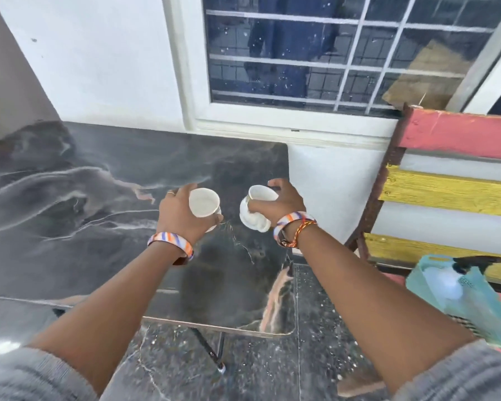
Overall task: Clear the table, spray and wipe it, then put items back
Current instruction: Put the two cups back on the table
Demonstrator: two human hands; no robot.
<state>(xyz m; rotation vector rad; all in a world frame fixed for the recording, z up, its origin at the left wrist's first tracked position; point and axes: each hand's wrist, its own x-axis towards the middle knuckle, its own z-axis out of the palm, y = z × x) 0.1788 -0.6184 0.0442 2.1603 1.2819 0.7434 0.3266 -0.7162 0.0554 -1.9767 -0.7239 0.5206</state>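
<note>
Both my hands are held out over the right part of a dark marble-patterned table (70, 198). My left hand (180, 215) grips a white cup (204, 202) from its left side, the cup's open mouth facing me. My right hand (281, 202) grips a second white cup (258, 209) with a ribbed, bulbous base, fingers curled over its rim. The two cups are a little apart and above the tabletop. Both wrists wear striped bangles.
A spray bottle with a black trigger (457, 276) lies on a teal cloth (472, 308) at the right, on a bench of pink, yellow and white slats (451, 192). Behind the table are a white wall and a barred window (330, 53). Speckled dark floor lies below.
</note>
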